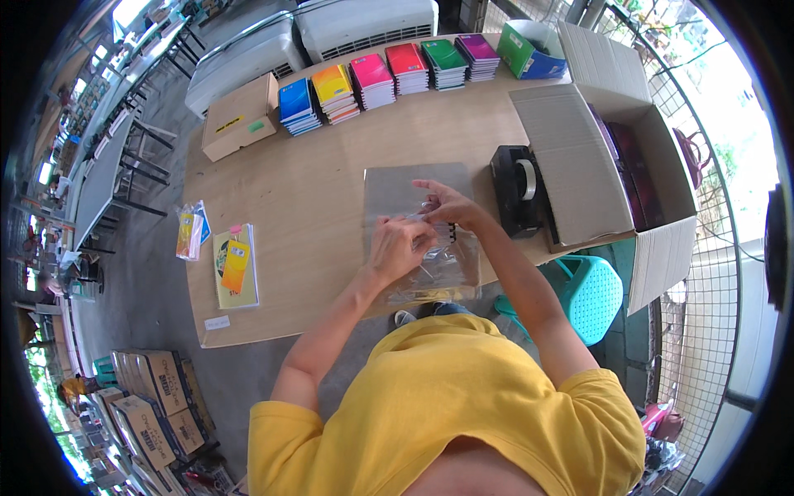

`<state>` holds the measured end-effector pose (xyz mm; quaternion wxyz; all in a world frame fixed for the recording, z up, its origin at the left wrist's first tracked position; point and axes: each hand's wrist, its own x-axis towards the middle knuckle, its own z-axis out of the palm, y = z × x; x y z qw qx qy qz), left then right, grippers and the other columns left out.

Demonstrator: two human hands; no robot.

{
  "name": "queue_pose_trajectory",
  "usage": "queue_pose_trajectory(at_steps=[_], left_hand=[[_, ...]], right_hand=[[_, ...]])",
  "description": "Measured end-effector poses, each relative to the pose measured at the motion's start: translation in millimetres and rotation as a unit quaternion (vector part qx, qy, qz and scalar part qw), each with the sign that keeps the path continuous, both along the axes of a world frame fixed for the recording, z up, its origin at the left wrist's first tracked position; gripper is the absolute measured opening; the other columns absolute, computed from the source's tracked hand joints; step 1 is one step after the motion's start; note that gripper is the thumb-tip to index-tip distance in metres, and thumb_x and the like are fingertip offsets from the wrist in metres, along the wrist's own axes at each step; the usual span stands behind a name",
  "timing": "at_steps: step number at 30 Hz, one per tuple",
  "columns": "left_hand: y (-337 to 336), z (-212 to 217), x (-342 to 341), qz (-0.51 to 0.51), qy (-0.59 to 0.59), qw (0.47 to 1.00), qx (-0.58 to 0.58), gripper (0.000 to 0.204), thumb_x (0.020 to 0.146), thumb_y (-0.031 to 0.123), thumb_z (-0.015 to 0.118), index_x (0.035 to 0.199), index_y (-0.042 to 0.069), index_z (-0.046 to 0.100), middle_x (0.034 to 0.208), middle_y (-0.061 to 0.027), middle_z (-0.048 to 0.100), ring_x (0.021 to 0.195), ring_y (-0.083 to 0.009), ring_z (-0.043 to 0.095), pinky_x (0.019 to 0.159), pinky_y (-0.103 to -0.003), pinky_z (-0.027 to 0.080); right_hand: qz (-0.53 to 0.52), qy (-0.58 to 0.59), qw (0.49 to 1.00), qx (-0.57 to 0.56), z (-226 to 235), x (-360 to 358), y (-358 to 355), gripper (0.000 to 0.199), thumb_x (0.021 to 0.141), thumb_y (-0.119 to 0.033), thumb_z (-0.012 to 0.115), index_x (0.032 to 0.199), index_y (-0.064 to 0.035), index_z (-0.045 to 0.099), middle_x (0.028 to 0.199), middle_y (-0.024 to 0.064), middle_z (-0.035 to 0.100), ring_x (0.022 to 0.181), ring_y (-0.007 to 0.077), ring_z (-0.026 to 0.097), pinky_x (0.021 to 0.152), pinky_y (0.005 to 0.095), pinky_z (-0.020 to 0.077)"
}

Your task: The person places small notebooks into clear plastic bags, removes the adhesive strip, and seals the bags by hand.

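Note:
In front of me a grey rectangular sheet (pixel 389 186) lies on the table, with clear plastic film (pixel 451 277) over its near part. My left hand (pixel 401 248) is closed, its fingertips pinching the crumpled film. Just beyond it, my right hand (pixel 449 205) meets the same film with thumb and bent fingers, while its index finger points out to the left. Between and below the hands a black coil binding (pixel 452 232) shows beside the right wrist; the rest of that object is hidden by hands and shiny film.
Stacked notebooks in blue (pixel 298 103), yellow, pink, red, green and purple line the far edge. A black tape dispenser (pixel 514 190) and open carton (pixel 571 165) stand right. Left lie a notebook (pixel 248 289) with a yellow card and small packets (pixel 193 231). A turquoise stool (pixel 591 298) stands beside the table.

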<state>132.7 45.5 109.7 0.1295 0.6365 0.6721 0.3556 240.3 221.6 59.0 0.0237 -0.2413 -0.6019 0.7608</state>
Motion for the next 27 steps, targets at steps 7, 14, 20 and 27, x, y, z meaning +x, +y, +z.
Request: queue_pose_trajectory(at_steps=[7, 14, 20, 27], left_hand=[[6.7, 13.9, -0.8, 0.024, 0.031, 0.998, -0.047, 0.008, 0.084, 0.02, 0.07, 0.089, 0.016, 0.066, 0.078, 0.0007, 0.072, 0.073, -0.0184, 0.069, 0.081, -0.039, 0.038], [8.3, 18.4, 2.1, 0.044, 0.03, 0.996, -0.077, 0.007, 0.083, 0.02, 0.07, 0.085, 0.015, 0.065, 0.075, 0.0008, 0.072, 0.072, -0.0196, 0.068, 0.08, -0.038, 0.038], [4.9, 16.5, 19.1, 0.092, 0.015, 0.992, 0.081, 0.05, 0.076, 0.013, 0.077, 0.123, 0.012, 0.061, 0.105, -0.0082, 0.071, 0.092, -0.0223, 0.069, 0.098, -0.042, 0.041], [6.8, -40.0, -19.4, 0.022, -0.477, 0.876, -0.063, 0.069, 0.071, 0.002, 0.082, 0.135, 0.005, 0.054, 0.117, -0.0072, 0.065, 0.106, -0.0162, 0.062, 0.095, -0.031, 0.05]], right_hand=[[0.041, 0.021, 0.999, -0.015, -0.6, 3.2, 5.6, 0.107, 0.067, 0.0, 0.082, 0.156, -0.0071, 0.022, 0.104, 0.0064, 0.057, 0.097, 0.0155, 0.06, 0.086, 0.029, 0.0495], [-0.097, 0.133, 0.982, 0.09, 16.5, 54.7, -39.1, 0.117, 0.07, -0.005, 0.084, 0.159, -0.0095, 0.009, 0.124, 0.0106, 0.054, 0.108, 0.0191, 0.056, 0.098, 0.0329, 0.0449], [-0.17, 0.146, 0.974, 0.026, -4.3, 52.3, -49.9, 0.113, 0.073, -0.003, 0.083, 0.159, -0.0107, 0.01, 0.118, 0.0117, 0.056, 0.109, 0.0204, 0.057, 0.096, 0.0334, 0.048], [-0.169, 0.122, 0.978, -0.002, 1.9, 43.1, -48.5, 0.102, 0.07, 0.006, 0.076, 0.156, -0.0087, 0.024, 0.109, 0.0063, 0.057, 0.101, 0.0153, 0.058, 0.089, 0.0274, 0.0494]])
